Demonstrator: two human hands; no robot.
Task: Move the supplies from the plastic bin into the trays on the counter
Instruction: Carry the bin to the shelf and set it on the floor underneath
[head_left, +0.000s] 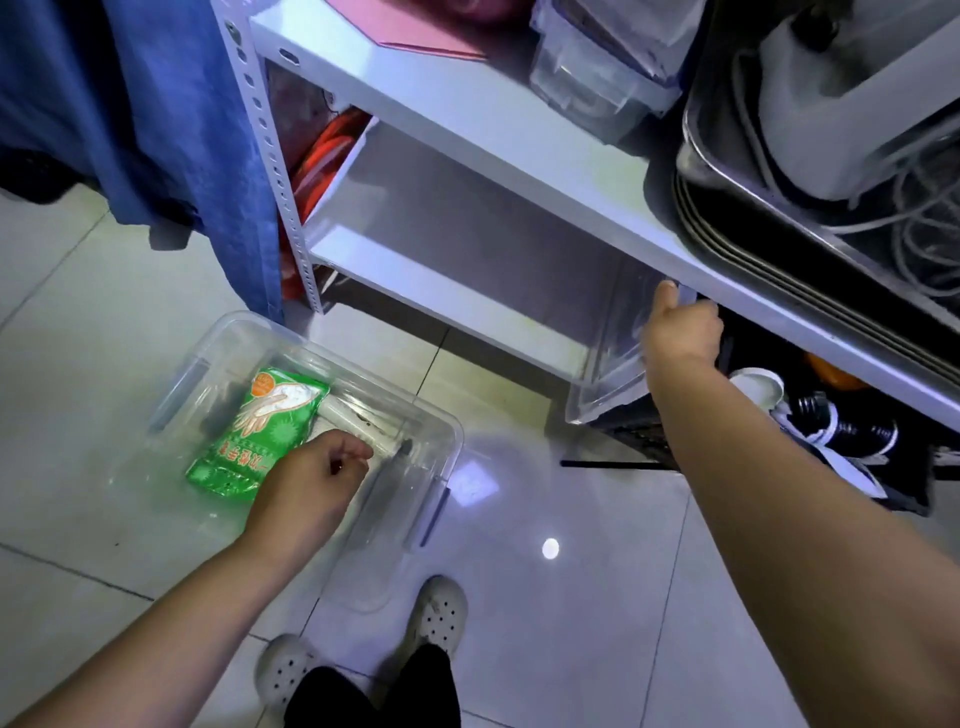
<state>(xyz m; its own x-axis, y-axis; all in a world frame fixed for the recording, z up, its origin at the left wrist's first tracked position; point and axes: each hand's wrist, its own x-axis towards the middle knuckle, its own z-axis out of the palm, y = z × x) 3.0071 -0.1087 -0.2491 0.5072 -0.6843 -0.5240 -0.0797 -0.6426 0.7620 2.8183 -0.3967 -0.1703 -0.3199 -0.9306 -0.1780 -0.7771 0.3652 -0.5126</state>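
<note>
**Left hand curled over the floor bin, right hand gripping a second bin under the rack**

A blue cloth (156, 130) hangs at the far left, its hem just behind the near rack post. In front of it a clear plastic bin (451, 427) stands on the tiled floor (545, 649). A green packet (254, 431) printed with a glove lies flat in the bin, toward its left half. To the right of the packet there are a few pale and dark bits, too blurred to name.

The left hand (306, 483) reaches in over the bin's near edge. Its fingers (358, 454) are curled in, with the thumb against the forefinger, and nothing can be seen between them. The hand covers the packet's near right corner. Whether it touches the packet cannot be told.

Below the hand, two pale perforated shoes (441, 613) stand on the tiles.

A white rack (467, 119) crosses the middle of the view. A second bin (608, 374), also clear, sits half under its long shelf edge, well apart from the first bin. The right hand (680, 332) grips that bin's upper rim, with the thumb on the near side and the fingers curled over and out of sight.

Further right, stacked metal trays (737, 239) rest on the shelf top and hold cables and a white device.
</note>
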